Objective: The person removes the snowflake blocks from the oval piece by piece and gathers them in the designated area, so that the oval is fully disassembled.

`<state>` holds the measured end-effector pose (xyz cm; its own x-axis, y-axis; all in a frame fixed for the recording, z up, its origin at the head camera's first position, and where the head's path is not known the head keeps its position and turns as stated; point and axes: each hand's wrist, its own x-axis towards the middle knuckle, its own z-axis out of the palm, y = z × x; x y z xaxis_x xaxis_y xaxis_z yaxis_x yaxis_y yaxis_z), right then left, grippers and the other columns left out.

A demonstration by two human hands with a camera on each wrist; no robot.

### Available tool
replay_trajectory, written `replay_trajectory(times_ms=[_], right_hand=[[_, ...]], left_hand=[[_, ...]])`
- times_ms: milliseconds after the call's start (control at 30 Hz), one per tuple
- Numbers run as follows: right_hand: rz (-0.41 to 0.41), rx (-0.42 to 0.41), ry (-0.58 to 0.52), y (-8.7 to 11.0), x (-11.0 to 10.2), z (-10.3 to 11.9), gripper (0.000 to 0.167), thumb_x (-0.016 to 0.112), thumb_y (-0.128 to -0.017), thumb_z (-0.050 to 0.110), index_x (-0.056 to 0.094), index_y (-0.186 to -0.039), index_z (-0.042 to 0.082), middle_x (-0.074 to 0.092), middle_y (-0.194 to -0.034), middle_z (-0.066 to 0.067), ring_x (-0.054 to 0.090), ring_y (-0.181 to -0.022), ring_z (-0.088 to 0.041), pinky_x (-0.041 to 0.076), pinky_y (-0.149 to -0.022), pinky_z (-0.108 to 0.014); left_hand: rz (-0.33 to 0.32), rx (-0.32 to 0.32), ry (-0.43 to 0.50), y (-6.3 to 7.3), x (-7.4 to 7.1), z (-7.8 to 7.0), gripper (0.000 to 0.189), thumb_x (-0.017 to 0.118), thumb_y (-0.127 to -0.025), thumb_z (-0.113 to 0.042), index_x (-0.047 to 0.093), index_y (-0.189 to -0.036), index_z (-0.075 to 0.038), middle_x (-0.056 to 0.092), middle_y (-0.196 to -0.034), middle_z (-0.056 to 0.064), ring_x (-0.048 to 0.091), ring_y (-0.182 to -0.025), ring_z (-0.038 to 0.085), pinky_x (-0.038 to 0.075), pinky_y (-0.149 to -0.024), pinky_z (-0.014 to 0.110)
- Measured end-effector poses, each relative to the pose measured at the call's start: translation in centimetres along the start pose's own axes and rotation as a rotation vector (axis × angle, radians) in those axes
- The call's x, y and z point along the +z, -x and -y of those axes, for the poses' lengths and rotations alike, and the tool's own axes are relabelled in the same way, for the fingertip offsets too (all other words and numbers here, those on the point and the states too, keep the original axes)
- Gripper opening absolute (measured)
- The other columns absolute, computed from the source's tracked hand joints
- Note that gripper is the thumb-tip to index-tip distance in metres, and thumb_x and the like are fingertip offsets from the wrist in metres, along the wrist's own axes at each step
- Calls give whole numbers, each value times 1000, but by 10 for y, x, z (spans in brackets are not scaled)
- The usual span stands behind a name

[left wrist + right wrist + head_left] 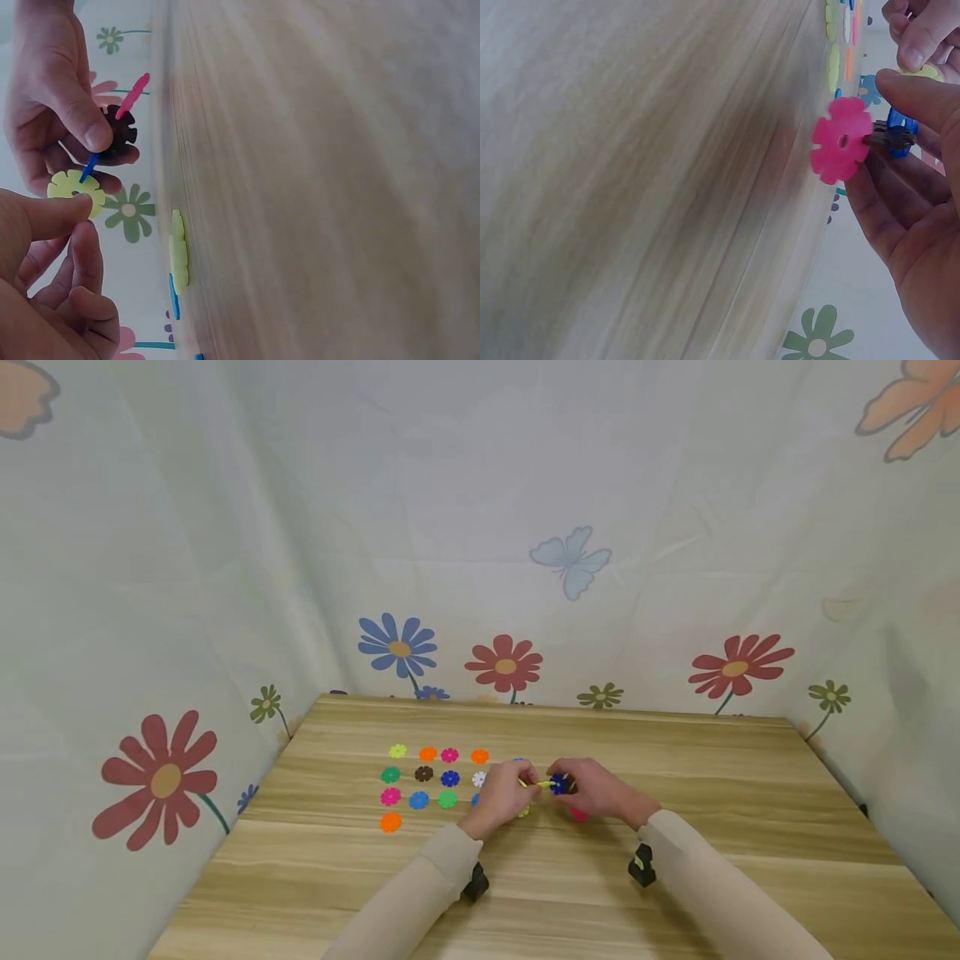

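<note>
My left hand point(504, 792) pinches a yellow notched flower disc point(76, 189) between thumb and forefinger. Facing it, my right hand point(597, 787) grips a small joined cluster of such discs. In that cluster are a dark blue disc point(558, 784), a dark brown disc point(120, 135) and a pink disc point(841, 141), slotted together at angles. The blue one appears edge-on in the left wrist view, its edge meeting the yellow disc's rim. Both hands are close together above the table, and my fingers partly hide the blue and brown discs.
Loose flower discs lie in rough rows on the wooden table point(675, 902) left of my hands, among them a green disc point(391, 774), an orange disc point(391, 822) and a white disc point(479, 779). My left hand partly covers some. A flower-printed curtain point(465, 527) hangs behind the table.
</note>
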<state>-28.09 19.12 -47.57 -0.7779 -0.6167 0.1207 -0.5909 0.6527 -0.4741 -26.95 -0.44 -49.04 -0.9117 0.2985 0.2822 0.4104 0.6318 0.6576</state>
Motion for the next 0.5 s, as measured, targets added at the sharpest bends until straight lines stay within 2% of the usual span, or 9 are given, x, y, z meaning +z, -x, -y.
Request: replay_trajectory(times_ms=[267, 500], right_hand=[[10, 81, -50, 1, -1, -1, 31, 70, -87, 17, 58, -114, 7, 62, -96, 2, 58, -83, -10, 50, -72, -29], [8, 73, -52, 0, 0, -2, 28, 68, -89, 19, 60, -114, 8, 61, -88, 6, 56, -76, -8, 48, -66, -27]], left_hand=[[-16, -1, 16, 2, -1, 5, 18, 76, -80, -13, 60, -73, -17, 60, -71, -9, 55, -68, 7, 45, -63, 23], [12, 0, 23, 4, -5, 5, 18, 75, -79, -9, 59, -72, -15, 59, -71, -8, 53, -66, 8, 44, -61, 24]])
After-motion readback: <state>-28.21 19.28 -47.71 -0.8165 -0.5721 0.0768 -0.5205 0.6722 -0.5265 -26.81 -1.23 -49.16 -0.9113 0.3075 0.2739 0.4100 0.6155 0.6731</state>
